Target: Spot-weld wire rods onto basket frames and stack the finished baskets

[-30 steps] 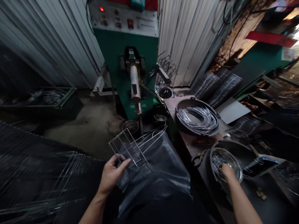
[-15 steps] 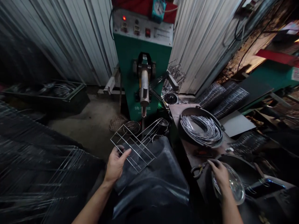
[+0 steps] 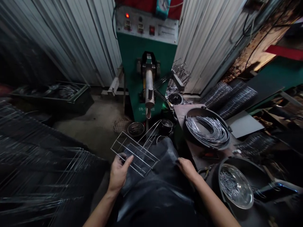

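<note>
My left hand (image 3: 119, 171) grips the near left edge of a wire rack (image 3: 136, 154), thumb on top. The rack is held tilted above a dark apron (image 3: 163, 176) over my lap. Close to the apron's right edge is my right hand (image 3: 187, 167), its fingers closed together; anything in them is too small or dark to make out. Beyond the rack stands a green machine (image 3: 130, 63) with a metal arm (image 3: 149, 88) pointing down toward me.
On the right, a bench bears a round pan of bent wires (image 3: 208, 130) and a steel bowl of small metal pieces (image 3: 246, 192). Wire racks (image 3: 68, 170) are piled at the left. A green bin (image 3: 78, 101) stands behind them.
My right hand has moved left from above the steel bowl to the apron's right edge, uncovering the small pieces. My left hand still holds the rack. The view has shifted slightly.
</note>
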Available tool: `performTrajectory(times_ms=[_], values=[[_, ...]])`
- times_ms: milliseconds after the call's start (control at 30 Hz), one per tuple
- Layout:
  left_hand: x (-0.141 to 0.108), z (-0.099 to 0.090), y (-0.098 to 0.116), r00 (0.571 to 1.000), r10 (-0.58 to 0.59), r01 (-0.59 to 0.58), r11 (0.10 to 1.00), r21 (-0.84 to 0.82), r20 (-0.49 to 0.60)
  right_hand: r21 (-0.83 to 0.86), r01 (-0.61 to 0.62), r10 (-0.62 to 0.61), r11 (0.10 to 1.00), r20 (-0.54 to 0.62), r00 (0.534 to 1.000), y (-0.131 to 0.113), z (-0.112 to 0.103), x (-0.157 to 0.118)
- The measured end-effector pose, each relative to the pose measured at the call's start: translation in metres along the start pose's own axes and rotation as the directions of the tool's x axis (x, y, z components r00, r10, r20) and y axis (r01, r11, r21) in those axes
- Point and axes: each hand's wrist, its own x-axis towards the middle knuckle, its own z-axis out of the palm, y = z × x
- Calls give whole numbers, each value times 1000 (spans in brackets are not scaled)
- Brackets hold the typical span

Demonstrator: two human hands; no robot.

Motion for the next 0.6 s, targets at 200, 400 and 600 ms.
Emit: performTrajectory(times_ms=[200,400,600], values=[[-4,15,18,997,47,-49,998,30,62,504,-1,99,864,-168,981,-76,-16,70],[-6,14,22,996,72,-74,997,32,50,855,15,130,518,-96,987,-132,4,105],[3,8,23,996,71,-74,995,61,51,887,48,97,460,-104,990,-143,11,109]])
